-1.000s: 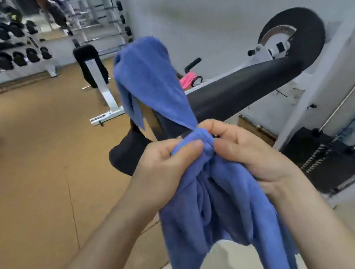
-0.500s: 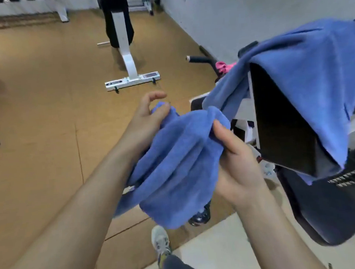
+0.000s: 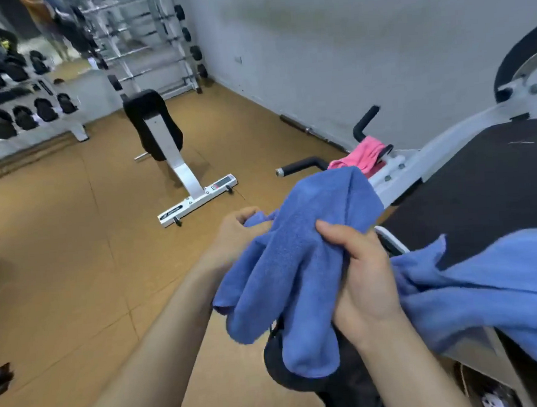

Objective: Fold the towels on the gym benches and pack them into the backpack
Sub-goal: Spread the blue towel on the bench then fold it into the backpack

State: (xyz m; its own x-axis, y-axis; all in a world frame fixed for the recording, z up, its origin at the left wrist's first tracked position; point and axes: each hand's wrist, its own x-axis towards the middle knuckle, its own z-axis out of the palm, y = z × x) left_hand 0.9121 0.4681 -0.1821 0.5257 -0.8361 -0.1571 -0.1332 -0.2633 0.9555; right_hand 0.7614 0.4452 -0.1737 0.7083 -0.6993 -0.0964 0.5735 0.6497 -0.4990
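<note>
1. The left hand (image 3: pixel 240 233) and right hand (image 3: pixel 366 276) each gripped the blue towel (image 3: pixel 296 264), fingers curled into its bunched, still unfolded cloth.
2. More blue cloth (image 3: pixel 501 286) lay draped over the black bench pad (image 3: pixel 480 190); whether it was the same towel, I could not tell.
3. A pink towel (image 3: pixel 365 156) lay beyond on a machine, untouched.
4. No backpack showed; judging by this, folding had barely begun and all the packing remained.

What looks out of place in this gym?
A pink cloth lies crumpled over a machine's handles. The blue towel gripped by the left hand and right hand is bunched up, not folded.
</note>
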